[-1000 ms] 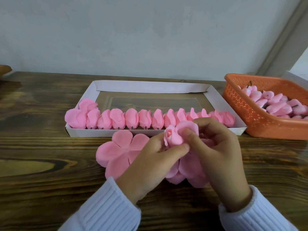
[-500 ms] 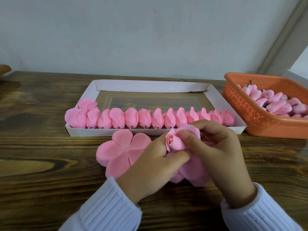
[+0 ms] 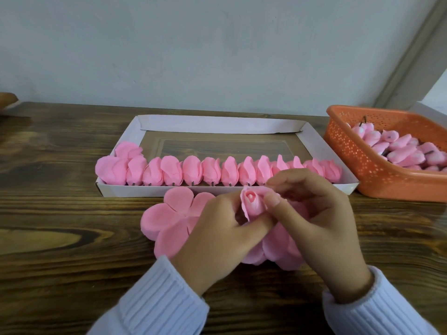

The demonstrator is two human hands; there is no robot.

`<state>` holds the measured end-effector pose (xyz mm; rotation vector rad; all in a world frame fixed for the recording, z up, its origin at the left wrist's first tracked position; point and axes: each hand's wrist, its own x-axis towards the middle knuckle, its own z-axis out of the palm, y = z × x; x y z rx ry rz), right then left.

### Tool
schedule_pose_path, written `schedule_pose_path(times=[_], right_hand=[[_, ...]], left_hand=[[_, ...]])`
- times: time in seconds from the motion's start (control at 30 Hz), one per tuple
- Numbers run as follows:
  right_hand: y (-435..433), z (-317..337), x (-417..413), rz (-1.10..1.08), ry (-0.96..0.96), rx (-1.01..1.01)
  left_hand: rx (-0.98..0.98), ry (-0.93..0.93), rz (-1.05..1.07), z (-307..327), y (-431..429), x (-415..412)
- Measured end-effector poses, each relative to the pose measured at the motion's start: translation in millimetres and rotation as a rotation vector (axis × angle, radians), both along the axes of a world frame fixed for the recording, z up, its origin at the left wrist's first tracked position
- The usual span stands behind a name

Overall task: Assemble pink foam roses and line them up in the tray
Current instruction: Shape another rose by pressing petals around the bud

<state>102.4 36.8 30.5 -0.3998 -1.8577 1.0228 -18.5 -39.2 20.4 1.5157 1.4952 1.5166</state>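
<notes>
Both hands meet over the wooden table (image 3: 60, 250), just in front of the white cardboard tray (image 3: 312, 139): the left hand (image 3: 217, 240) and right hand (image 3: 314, 221) each pinch the half-wrapped pink foam rose (image 3: 252, 203) with curled fingers, above flat petal sheets (image 3: 167, 218); finished roses (image 3: 191, 171) line the tray's near edge

Left hand (image 3: 217, 238) and right hand (image 3: 321, 226) around pink foam rose (image 3: 252, 205)
</notes>
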Motion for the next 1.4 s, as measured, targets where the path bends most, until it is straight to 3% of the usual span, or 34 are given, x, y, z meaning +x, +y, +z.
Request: schedule_pose_path(times=[0.13,0.4,0.57,0.7,0.87,1.0,1.1,1.23,1.4], right_hand=[[1,1,0,0.053,-0.022,0.017],[1,0,0,0.027,-0.055,0.111],[0,1,0,0.112,-0.072,0.067],[-1,3,0,0.206,-0.098,0.003],[-1,2,-1,0.103,-0.072,-0.011],[5,-4,-2,-0.077,-0.09,-0.143],[8,-9,-3,-0.148,-0.176,-0.165],[7,-10,-4,-0.154,-0.183,-0.195],[6,-10,-4,-0.112,-0.086,-0.206]], left_hand=[[-0.071,-0.072,0.05,-5,3,-2],[-0.032,0.148,0.137,-5,6,-1],[-0.039,0.092,0.053,-4,5,-3],[-0.084,0.171,0.014,-7,10,0],[-0.041,-0.035,0.021,1,2,-5],[0.002,-0.358,0.113,-4,6,-6],[0.008,-0.497,0.163,-6,7,-7],[0.047,-0.525,0.141,-6,7,-5],[0.056,-0.419,0.065,-6,7,-3]])
